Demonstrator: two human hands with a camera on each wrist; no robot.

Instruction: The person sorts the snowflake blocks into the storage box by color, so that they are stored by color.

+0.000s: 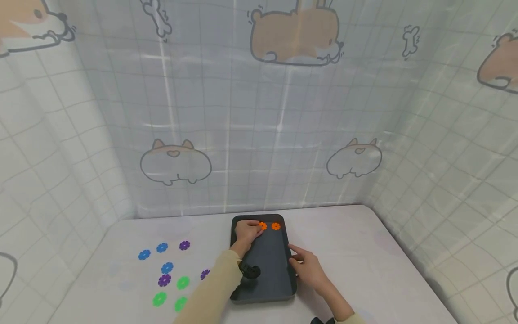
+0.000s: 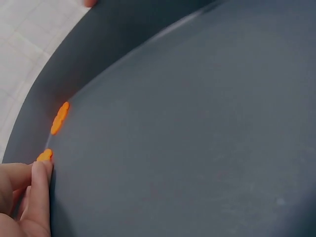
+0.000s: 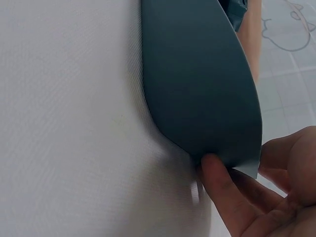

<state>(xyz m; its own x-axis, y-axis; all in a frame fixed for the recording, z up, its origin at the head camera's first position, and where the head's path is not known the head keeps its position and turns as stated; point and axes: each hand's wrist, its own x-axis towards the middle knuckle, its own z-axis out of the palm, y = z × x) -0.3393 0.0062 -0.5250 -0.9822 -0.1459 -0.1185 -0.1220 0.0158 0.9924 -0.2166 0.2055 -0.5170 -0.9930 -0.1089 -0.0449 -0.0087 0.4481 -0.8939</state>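
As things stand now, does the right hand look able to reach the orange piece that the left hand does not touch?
Probably yes. The right hand touches the right side of the tray, and this orange piece lies uncovered inside; it seems only the tray's wall must be crossed.

Orange piece [image 2: 45, 154] partly behind left hand [image 1: 247, 231]

I see bright orange flowers [image 1: 276, 226] against a dark slate-grey tray [image 1: 273, 261]. Blue flowers [image 1: 144, 255], purple flowers [image 1: 184, 245] and green flowers [image 1: 183, 282] show on the white table [image 1: 344, 252]. The sleeves [image 1: 216, 288] are pale cream. The whitish curtain [image 1: 251, 112] carries a grey grid, tan-and-white dogs [image 1: 295, 38] and pale bones [image 1: 410, 41], outlined in grey.
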